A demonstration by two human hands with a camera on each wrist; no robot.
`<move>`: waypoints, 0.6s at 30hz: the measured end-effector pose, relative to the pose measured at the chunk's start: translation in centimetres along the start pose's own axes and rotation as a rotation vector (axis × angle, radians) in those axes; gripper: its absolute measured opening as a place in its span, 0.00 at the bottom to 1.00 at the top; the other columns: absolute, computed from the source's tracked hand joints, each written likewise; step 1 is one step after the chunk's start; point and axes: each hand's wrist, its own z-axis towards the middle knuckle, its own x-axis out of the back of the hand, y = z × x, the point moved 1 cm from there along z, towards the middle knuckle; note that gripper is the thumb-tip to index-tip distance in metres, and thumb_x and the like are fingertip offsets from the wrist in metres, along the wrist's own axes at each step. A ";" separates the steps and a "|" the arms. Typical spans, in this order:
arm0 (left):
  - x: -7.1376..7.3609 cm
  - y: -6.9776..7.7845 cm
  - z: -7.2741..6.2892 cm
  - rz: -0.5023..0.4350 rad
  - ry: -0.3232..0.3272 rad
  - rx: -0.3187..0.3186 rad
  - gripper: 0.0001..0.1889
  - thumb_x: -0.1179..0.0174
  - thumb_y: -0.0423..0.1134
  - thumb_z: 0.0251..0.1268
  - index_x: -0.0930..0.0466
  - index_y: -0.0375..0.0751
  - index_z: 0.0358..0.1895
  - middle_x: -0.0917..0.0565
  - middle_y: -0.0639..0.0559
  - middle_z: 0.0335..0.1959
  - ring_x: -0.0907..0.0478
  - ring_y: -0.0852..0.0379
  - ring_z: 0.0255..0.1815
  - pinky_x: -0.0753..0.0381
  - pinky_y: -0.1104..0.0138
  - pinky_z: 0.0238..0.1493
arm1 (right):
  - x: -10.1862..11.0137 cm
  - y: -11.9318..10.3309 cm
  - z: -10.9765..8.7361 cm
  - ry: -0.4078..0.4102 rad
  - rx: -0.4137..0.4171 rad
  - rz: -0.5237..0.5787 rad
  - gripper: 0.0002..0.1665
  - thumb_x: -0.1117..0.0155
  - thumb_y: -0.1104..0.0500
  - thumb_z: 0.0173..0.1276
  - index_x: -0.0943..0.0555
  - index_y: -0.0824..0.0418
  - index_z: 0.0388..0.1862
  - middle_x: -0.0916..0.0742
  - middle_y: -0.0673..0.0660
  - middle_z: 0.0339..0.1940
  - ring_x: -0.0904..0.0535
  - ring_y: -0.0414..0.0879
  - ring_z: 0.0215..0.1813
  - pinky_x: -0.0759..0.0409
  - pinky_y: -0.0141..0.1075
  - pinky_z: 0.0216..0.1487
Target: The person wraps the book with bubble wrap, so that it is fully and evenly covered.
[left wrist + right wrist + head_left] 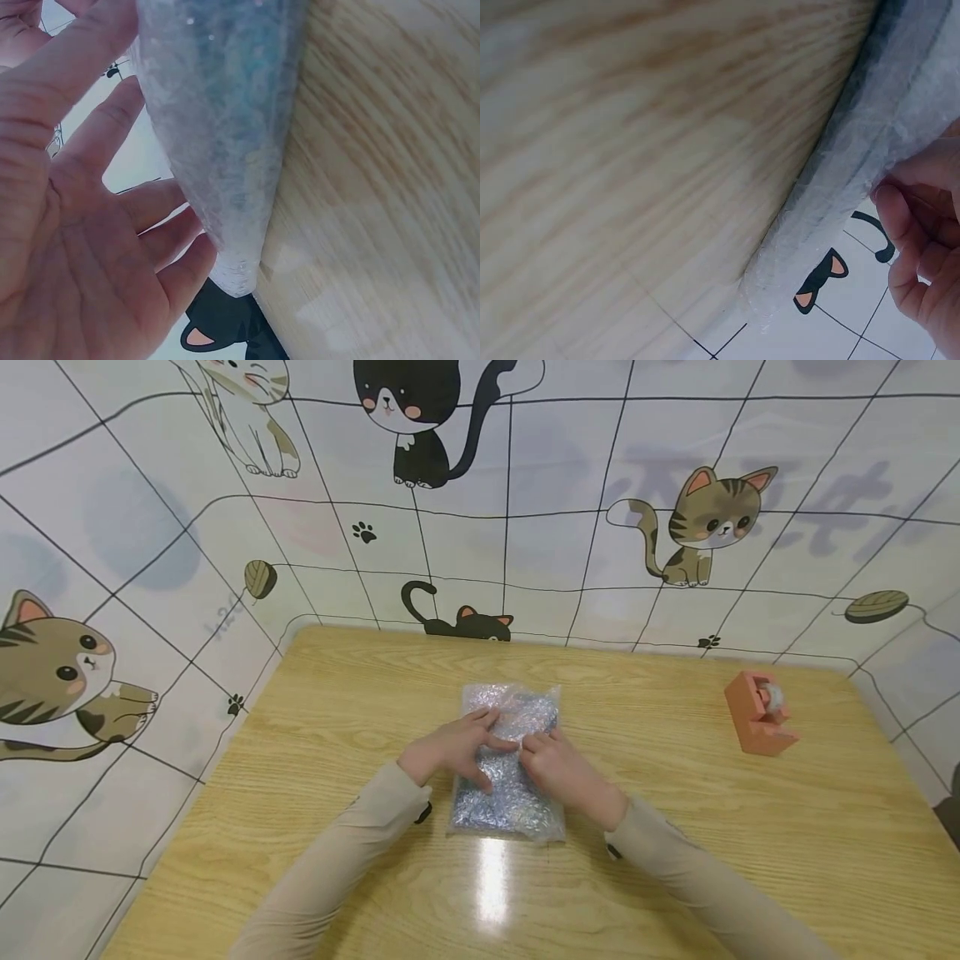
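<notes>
A flat package in clear bubble wrap [506, 810] lies on the table, with bluish contents showing dimly through the plastic. My left hand [461, 747] rests on its left half, fingers spread and nearly straight. In the left wrist view the fingertips of that left hand [105, 202] touch the wrap's surface [217, 120]. From the right, my right hand [562, 768] reaches onto the package with curled fingers, pinching the wrap near its middle, close to the left thumb. The right wrist view shows the curled right fingers [907, 232] against the wrap [840, 172]; their tips are partly hidden.
A coral-coloured tape dispenser [757, 727] with a roll of clear tape [771, 697] stands on the right side of the wooden table [300, 827]. A cat-patterned cloth [555, 552] hangs behind the table and along its sides.
</notes>
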 end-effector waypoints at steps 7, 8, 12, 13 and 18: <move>0.1 0.3 -0.1 -0.003 -0.010 0.001 0.40 0.27 0.52 0.42 0.30 0.58 0.65 0.55 0.36 0.74 0.60 0.40 0.74 0.47 0.49 0.70 | 0.4 -0.3 -0.5 -0.071 0.005 -0.028 0.03 0.32 0.67 0.52 0.16 0.64 0.28 0.19 0.53 0.29 0.24 0.46 0.33 0.26 0.34 0.31; 0.1 0.3 -0.1 -0.005 -0.009 -0.001 0.40 0.27 0.52 0.42 0.30 0.57 0.65 0.55 0.36 0.74 0.60 0.40 0.74 0.47 0.49 0.69 | 0.5 -0.3 -0.7 -0.084 0.003 -0.027 0.04 0.32 0.66 0.52 0.16 0.63 0.29 0.20 0.53 0.29 0.24 0.46 0.34 0.25 0.34 0.32; 0.3 0.3 -0.3 -0.013 -0.011 -0.006 0.39 0.27 0.51 0.43 0.29 0.56 0.64 0.55 0.35 0.74 0.60 0.38 0.74 0.46 0.47 0.69 | 1.3 -0.2 -1.4 -0.155 -0.008 0.020 0.07 0.30 0.66 0.48 0.14 0.60 0.29 0.21 0.51 0.28 0.26 0.45 0.34 0.26 0.34 0.30; 0.3 0.3 -0.3 -0.013 -0.013 -0.007 0.39 0.27 0.51 0.43 0.29 0.56 0.64 0.55 0.35 0.74 0.60 0.38 0.74 0.46 0.47 0.68 | 1.6 -0.1 -1.5 -0.169 -0.014 0.055 0.08 0.30 0.67 0.47 0.14 0.59 0.29 0.22 0.50 0.28 0.26 0.44 0.34 0.26 0.34 0.30; 0.3 0.3 -0.3 -0.021 -0.014 -0.020 0.39 0.27 0.51 0.43 0.30 0.56 0.65 0.55 0.35 0.74 0.60 0.38 0.74 0.47 0.47 0.69 | 2.5 0.9 -1.7 -0.169 -0.109 0.211 0.13 0.34 0.71 0.47 0.14 0.61 0.33 0.21 0.50 0.27 0.26 0.44 0.31 0.24 0.37 0.30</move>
